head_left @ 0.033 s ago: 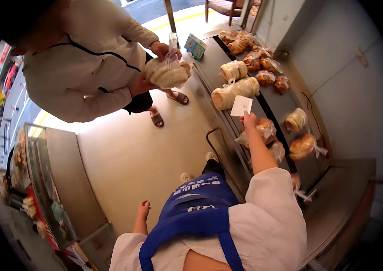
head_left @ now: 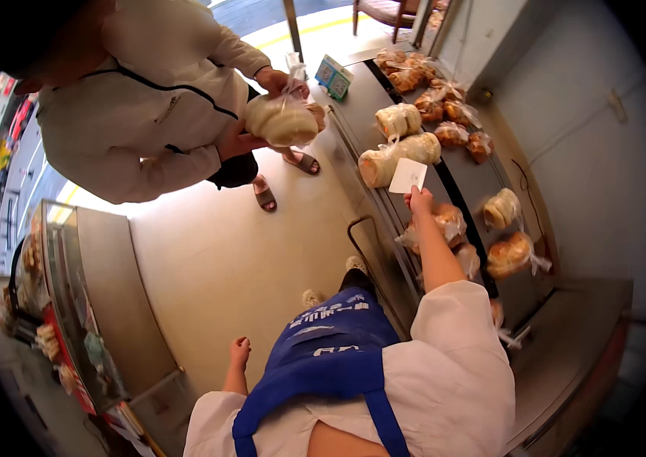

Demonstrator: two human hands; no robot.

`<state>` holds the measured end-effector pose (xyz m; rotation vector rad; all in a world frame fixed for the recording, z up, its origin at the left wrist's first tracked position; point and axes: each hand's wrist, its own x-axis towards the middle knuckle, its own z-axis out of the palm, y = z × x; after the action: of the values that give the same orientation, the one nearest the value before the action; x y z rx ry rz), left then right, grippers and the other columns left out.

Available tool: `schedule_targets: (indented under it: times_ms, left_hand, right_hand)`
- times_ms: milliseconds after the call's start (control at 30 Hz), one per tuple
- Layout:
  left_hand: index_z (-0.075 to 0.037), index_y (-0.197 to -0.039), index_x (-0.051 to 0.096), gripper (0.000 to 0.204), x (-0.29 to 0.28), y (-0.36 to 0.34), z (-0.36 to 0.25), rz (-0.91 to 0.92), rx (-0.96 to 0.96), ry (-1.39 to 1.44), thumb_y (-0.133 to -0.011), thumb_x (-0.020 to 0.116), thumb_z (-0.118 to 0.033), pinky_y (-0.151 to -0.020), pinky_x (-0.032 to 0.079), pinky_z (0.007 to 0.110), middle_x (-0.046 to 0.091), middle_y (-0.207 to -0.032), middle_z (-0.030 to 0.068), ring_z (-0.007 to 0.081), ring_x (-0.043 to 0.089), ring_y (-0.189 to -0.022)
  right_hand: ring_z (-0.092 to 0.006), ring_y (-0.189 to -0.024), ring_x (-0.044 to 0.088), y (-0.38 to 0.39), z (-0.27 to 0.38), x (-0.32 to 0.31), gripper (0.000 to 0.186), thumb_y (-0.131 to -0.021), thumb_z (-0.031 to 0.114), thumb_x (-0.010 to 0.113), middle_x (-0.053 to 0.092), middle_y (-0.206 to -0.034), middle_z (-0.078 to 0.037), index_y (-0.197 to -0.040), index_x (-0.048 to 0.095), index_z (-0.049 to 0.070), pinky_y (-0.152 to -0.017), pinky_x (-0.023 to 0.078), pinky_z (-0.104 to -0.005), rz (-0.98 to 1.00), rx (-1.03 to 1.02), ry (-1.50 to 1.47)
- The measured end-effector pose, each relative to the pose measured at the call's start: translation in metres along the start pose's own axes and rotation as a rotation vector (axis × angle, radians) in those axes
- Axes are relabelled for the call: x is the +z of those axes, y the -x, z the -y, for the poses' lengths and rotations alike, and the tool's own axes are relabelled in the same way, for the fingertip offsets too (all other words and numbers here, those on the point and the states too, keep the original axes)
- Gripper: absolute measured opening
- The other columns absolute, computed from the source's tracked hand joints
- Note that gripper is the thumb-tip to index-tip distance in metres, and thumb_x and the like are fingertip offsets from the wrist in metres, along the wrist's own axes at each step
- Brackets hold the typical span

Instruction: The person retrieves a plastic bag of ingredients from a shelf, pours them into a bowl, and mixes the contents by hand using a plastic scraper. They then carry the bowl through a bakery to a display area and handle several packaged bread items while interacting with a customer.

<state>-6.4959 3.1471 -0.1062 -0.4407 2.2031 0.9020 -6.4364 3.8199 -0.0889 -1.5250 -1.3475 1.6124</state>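
Observation:
My right hand (head_left: 419,201) reaches out over the counter on the right. It pinches a small white card (head_left: 408,176) by its near edge. Just beyond and beside the card lies a long plastic bag of pale round buns (head_left: 395,159), with a shorter bag of buns (head_left: 398,119) behind it. Bagged brown bread (head_left: 449,221) sits under and beside my right wrist, partly hidden by the forearm. Low at my left side hangs my left hand (head_left: 240,352), its fingers curled in with nothing visible in them.
Across from me a person (head_left: 140,122) in a white jacket holds a clear bag of pale buns (head_left: 283,122). A stand with square codes (head_left: 334,77) is at the counter's far end. More bagged bread (head_left: 405,71) lies along the wall. At left stands a glass display case (head_left: 71,289).

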Motion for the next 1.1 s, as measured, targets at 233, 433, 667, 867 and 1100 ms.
schedule_targets:
  times_ms: [233, 433, 667, 867, 1100]
  left_hand:
    - [-0.001, -0.105, 0.057, 0.036, 0.081, 0.073, -0.050, 0.010, 0.021, -0.200, -0.078, 0.056, -0.025, -0.073, 0.047, 0.033, 0.063, -0.093, 0.0139, 0.0230, 0.061, -0.082]
    - [-0.004, -0.103, 0.059, 0.035, 0.100, 0.095, -0.094, -0.091, 0.066, -0.304, -0.077, 0.055, -0.027, -0.078, 0.046, 0.035, 0.062, -0.094, 0.0161, 0.0261, 0.060, -0.088]
    - [-0.005, -0.105, 0.059, 0.036, 0.127, 0.068, -0.077, 0.021, 0.028, -0.305, -0.076, 0.055, -0.028, -0.079, 0.046, 0.035, 0.062, -0.096, 0.0170, 0.0273, 0.059, -0.091]
    - [-0.005, -0.105, 0.058, 0.035, 0.110, 0.049, -0.112, -0.067, 0.258, -0.291, -0.078, 0.054, -0.027, -0.080, 0.046, 0.035, 0.061, -0.098, 0.0157, 0.0279, 0.059, -0.092]
    - [-0.004, -0.105, 0.058, 0.035, 0.072, 0.029, -0.056, -0.071, 0.323, -0.194, -0.078, 0.054, -0.026, -0.080, 0.045, 0.034, 0.061, -0.098, 0.0170, 0.0263, 0.060, -0.091]
  right_hand:
    - [-0.0095, -0.042, 0.048, -0.117, 0.018, 0.043, 0.019, -0.083, 0.020, 0.049, 0.055, -0.059, -0.005, -0.076, 0.050, 0.003, -0.035, 0.037, -0.0219, 0.033, 0.112, -0.032]
    - [-0.0149, -0.043, 0.050, -0.133, -0.001, 0.043, 0.023, -0.083, 0.024, 0.050, 0.056, -0.060, -0.006, -0.072, 0.049, 0.004, -0.039, 0.039, -0.0282, -0.048, -0.022, 0.023]
    - [-0.0402, -0.068, 0.056, 0.037, -0.044, -0.008, 0.023, -0.081, 0.027, 0.048, 0.057, -0.069, -0.020, -0.076, 0.051, 0.005, -0.059, 0.043, -0.0478, 0.532, -0.531, 0.810]
    - [-0.0372, -0.077, 0.059, 0.095, -0.129, -0.128, 0.026, -0.072, 0.024, 0.053, 0.061, -0.081, -0.020, -0.084, 0.062, 0.004, -0.071, 0.046, -0.0457, 0.682, -0.235, 1.375]
    - [-0.0320, -0.095, 0.057, 0.075, -0.142, -0.143, 0.034, -0.071, 0.026, 0.055, 0.058, -0.101, -0.021, -0.095, 0.063, 0.003, -0.081, 0.045, -0.0387, 0.480, 0.086, 1.512]
